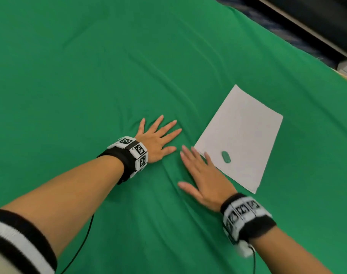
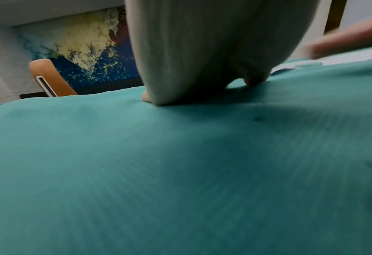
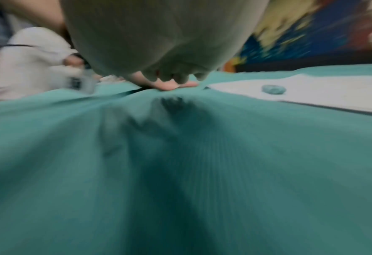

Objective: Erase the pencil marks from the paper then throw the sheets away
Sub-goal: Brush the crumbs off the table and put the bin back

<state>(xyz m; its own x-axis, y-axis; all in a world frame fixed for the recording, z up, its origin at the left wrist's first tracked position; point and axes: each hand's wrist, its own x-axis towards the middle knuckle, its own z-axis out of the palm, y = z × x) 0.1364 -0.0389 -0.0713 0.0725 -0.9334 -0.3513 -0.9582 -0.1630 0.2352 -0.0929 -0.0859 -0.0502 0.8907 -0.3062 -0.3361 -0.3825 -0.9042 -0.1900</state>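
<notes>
Count of items on the worktop: one wrinkled green fabric cloth [image 1: 89,76] covering it. One stack of white rectangular paper sheets [image 1: 241,131] toward the right edge; the number of sheets in it cannot be told. One small green oval eraser [image 1: 226,157] on the stack's near corner. Two bare hands, left hand [image 1: 158,139] and right hand [image 1: 204,177]. Two marker-patterned black-and-white wristbands [image 1: 132,153], one per wrist.

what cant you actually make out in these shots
- Pencil marks on the paper: too faint in the head view; both wrist views see it edge-on.
- How many sheets: the stack's edge is too thin to count.
- Left hand fingers: hidden behind the palm in the left wrist view.
- Right hand and eraser: blurred in the right wrist view.
- Any bin: outside every frame.
</notes>
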